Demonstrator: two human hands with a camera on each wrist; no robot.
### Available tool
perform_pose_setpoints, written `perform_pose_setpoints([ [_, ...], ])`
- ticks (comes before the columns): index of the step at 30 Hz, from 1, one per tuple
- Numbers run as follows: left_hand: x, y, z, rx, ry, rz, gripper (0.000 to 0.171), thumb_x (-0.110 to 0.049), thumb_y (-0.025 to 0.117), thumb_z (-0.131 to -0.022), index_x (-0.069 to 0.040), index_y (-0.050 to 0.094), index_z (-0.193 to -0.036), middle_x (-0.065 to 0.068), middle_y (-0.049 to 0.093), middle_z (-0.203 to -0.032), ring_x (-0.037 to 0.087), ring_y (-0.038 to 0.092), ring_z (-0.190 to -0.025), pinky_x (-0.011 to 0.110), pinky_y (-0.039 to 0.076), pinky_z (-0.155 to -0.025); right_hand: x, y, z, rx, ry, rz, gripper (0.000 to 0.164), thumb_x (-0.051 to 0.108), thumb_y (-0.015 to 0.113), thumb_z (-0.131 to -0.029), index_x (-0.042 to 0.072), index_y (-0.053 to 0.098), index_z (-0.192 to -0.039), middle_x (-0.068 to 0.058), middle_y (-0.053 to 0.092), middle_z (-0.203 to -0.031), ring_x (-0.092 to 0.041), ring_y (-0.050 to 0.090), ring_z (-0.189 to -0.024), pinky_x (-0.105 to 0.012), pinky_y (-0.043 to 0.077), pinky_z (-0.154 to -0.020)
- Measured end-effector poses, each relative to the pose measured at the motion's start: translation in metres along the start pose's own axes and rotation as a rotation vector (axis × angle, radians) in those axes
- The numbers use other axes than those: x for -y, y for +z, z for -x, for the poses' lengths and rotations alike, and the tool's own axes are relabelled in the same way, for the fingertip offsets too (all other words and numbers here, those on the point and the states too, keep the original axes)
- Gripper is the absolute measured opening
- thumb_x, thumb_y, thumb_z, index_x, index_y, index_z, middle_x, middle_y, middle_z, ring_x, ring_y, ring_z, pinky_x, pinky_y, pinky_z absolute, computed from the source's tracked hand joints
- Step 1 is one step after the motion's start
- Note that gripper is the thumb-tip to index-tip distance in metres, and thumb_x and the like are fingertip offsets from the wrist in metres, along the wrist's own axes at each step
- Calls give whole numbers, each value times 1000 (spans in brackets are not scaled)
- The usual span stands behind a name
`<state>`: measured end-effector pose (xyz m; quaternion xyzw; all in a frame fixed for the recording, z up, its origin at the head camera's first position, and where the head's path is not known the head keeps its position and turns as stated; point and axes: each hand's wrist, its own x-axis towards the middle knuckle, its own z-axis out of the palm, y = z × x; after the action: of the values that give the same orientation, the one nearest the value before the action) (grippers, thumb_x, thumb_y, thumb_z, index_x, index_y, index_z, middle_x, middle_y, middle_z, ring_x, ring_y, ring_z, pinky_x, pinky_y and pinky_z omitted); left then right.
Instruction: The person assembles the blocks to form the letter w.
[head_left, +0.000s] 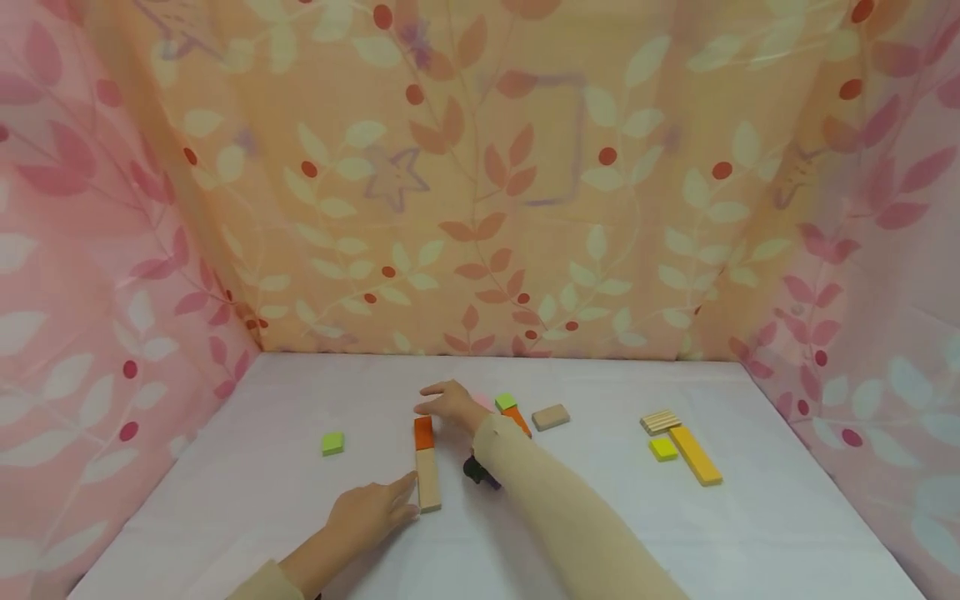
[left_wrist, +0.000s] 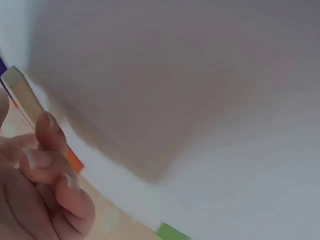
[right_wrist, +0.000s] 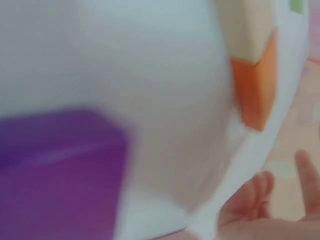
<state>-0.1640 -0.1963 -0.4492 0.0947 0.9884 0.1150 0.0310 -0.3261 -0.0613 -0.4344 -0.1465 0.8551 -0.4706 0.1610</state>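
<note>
An orange block (head_left: 423, 433) lies end to end with a long plain wooden block (head_left: 427, 481) in front of it. My left hand (head_left: 363, 515) rests at the wooden block's left side, its fingertips at the near half. In the left wrist view, relaxed fingers (left_wrist: 52, 130) overlap that wooden block (left_wrist: 27, 97). Just beyond the orange block, my right hand (head_left: 452, 404) reaches over with spread fingers and holds nothing. In the right wrist view it is apart from the orange block (right_wrist: 256, 90). A purple block (right_wrist: 60, 175) looms close to that camera.
Behind my right forearm are a pink piece (head_left: 482, 402), a green block (head_left: 506, 402) and another orange block (head_left: 517, 421), partly covered. A wooden block (head_left: 551, 417) lies beside them. Rightward sit a ridged block (head_left: 660, 422), a yellow square (head_left: 663, 450) and a yellow bar (head_left: 696, 455). A green square (head_left: 333, 443) lies left.
</note>
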Motion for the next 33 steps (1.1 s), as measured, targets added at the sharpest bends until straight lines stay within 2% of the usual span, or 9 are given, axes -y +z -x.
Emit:
perform_pose_setpoints([
  [4, 12, 0, 7, 27, -70, -23, 59, -43, 66, -89, -4, 58, -132, 16, 71, -96, 34, 68, -83, 47, 53, -61, 14, 20, -9, 57, -99, -37, 43, 12, 77, -84, 5, 66, -125, -16, 58, -131, -28, 58, -112, -36, 48, -94],
  [8, 22, 1, 13, 45, -143, -45, 64, -47, 65, -88, 1, 56, -130, 16, 69, -83, 35, 67, -76, 49, 52, -61, 31, 44, -13, 183, -140, 34, 46, 13, 77, -84, 10, 65, -128, -15, 59, -128, -22, 57, -107, -31, 49, -88],
  [11, 25, 2, 19, 46, -176, -73, 67, -50, 66, -86, 2, 58, -127, 13, 67, -76, 33, 65, -69, 48, 51, -59, 39, 62, -16, 242, -157, 104, 46, 15, 76, -86, 12, 64, -130, -12, 60, -126, -19, 58, -106, -29, 48, -86],
  [16, 27, 5, 27, 19, -203, -105, 65, -50, 67, -85, 1, 60, -125, 10, 64, -70, 31, 63, -64, 46, 51, -56, 44, 87, -22, 272, -166, 164, 45, 14, 76, -86, 12, 64, -130, -7, 64, -122, -16, 58, -106, -25, 47, -88],
  [19, 27, 7, 28, 23, -215, -107, 65, -49, 66, -86, 1, 59, -127, 8, 61, -65, 26, 60, -59, 44, 51, -54, 46, 98, -23, 244, -125, 231, 45, 20, 79, -83, 18, 67, -127, -2, 62, -128, -16, 54, -119, -28, 42, -98],
  [23, 23, 8, 27, 46, -236, -88, 66, -49, 66, -87, 1, 59, -128, 8, 59, -65, 24, 59, -59, 43, 50, -54, 46, 107, -23, 170, -73, 378, 39, 28, 82, -79, 25, 73, -117, 4, 60, -127, -18, 48, -125, -31, 38, -103],
  [26, 21, 7, 27, 57, -248, -73, 66, -48, 67, -86, 2, 58, -128, 9, 62, -69, 26, 61, -62, 44, 50, -56, 46, 110, -24, 144, -86, 436, 32, 26, 83, -78, 21, 76, -109, 6, 64, -115, -17, 52, -116, -27, 40, -98],
  [28, 20, 7, 27, 51, -243, -73, 66, -48, 67, -86, 2, 59, -128, 10, 62, -69, 26, 61, -62, 44, 50, -56, 48, 107, -23, 141, -92, 424, 29, 22, 83, -78, 16, 76, -106, 5, 65, -109, -16, 55, -110, -25, 42, -95],
  [33, 27, 4, 24, 52, -245, -68, 65, -48, 67, -86, 2, 59, -127, 14, 66, -78, 32, 65, -72, 48, 52, -61, 53, 88, -24, 176, -100, 339, 29, 15, 81, -80, 9, 74, -107, -1, 64, -114, -16, 56, -112, -26, 44, -93],
])
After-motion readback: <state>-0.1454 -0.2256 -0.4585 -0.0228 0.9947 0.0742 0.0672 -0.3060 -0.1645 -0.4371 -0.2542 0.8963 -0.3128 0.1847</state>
